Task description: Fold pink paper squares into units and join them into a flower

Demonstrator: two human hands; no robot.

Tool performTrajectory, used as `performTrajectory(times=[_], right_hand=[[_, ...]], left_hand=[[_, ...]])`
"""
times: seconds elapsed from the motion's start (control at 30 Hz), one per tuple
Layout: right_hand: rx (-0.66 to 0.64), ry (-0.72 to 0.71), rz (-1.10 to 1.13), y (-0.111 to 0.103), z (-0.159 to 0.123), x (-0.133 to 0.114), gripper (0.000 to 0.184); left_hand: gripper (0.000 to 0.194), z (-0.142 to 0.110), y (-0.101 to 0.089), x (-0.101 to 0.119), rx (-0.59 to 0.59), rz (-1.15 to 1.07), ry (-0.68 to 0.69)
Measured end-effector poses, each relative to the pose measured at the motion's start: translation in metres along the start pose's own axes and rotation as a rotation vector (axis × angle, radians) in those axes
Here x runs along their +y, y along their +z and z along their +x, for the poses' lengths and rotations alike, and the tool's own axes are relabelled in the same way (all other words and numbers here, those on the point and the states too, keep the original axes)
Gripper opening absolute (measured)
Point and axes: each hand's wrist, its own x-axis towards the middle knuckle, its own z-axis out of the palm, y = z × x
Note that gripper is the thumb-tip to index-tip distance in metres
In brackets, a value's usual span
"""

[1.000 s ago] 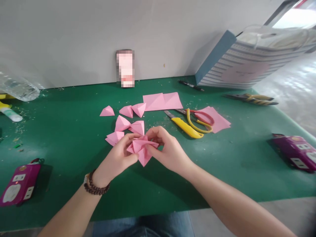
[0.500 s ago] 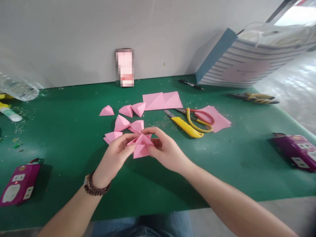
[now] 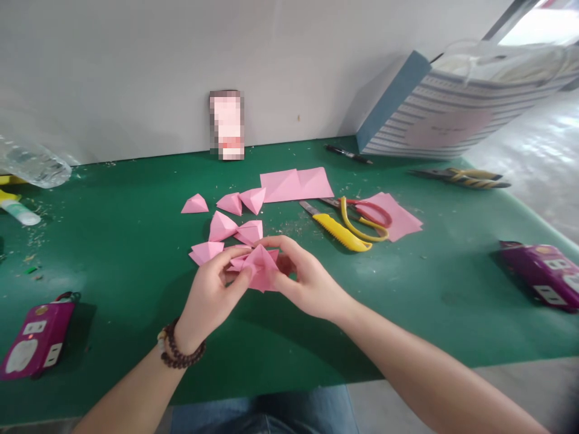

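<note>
Between my two hands is a piece of pink folded paper [image 3: 261, 268] with a raised peak and pointed flaps. My left hand [image 3: 220, 280] pinches its left side, thumb at the front. On the right side, my right hand [image 3: 301, 274] grips it with the thumb in front and fingers curled behind. Just beyond the hands lie several folded pink paper pieces [image 3: 222, 226], one partly covered by my left hand. A creased pink paper strip [image 3: 296, 184] lies farther back on the green table [image 3: 253, 343].
Right of the strip lie a yellow cutter [image 3: 342, 232], scissors [image 3: 366, 220] and pink paper sheets [image 3: 398, 217]. Pliers [image 3: 461, 176], a pen [image 3: 348, 154] and a striped paper bag [image 3: 452, 114] are behind. Purple power sockets [image 3: 38, 337] sit left and right. A phone [image 3: 227, 125] leans on the wall.
The front flap of the held paper has changed shape, its lower edge now coming to a point. Both hands keep their hold, with the left wrist shifted slightly right.
</note>
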Motion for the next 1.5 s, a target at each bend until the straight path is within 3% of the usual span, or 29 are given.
performTrajectory(times=[0.2, 0.4, 0.7, 0.87, 0.97, 1.17, 1.3, 1.5], right_hand=[[0.112, -0.05, -0.112, 0.002, 0.002, 0.004, 0.026], [0.157, -0.093, -0.115, 0.009, 0.002, 0.01, 0.021], [0.21, -0.141, -0.134, 0.018, 0.002, 0.013, 0.024], [0.174, -0.277, -0.15, 0.02, -0.001, 0.011, 0.035], [0.227, -0.376, -0.243, 0.02, -0.004, 0.012, 0.032], [0.318, -0.563, -0.389, 0.018, -0.008, 0.012, 0.033], [0.287, -0.487, -0.387, 0.016, -0.007, 0.008, 0.032], [0.283, -0.432, -0.431, 0.014, -0.006, 0.01, 0.011]], left_hand=[[0.025, -0.002, 0.001, -0.001, 0.001, 0.04, 0.019], [0.02, 0.0, 0.002, -0.005, 0.009, 0.129, 0.155], [0.024, -0.004, 0.008, -0.008, 0.142, 0.239, 0.201], [0.02, -0.003, 0.006, -0.008, 0.189, 0.277, 0.314], [0.022, -0.006, 0.008, -0.009, 0.227, 0.291, 0.415], [0.028, -0.012, 0.013, -0.01, 0.272, 0.224, 0.439], [0.023, -0.009, 0.011, -0.007, 0.332, 0.191, 0.378], [0.021, -0.009, 0.011, -0.006, 0.343, 0.113, 0.312]])
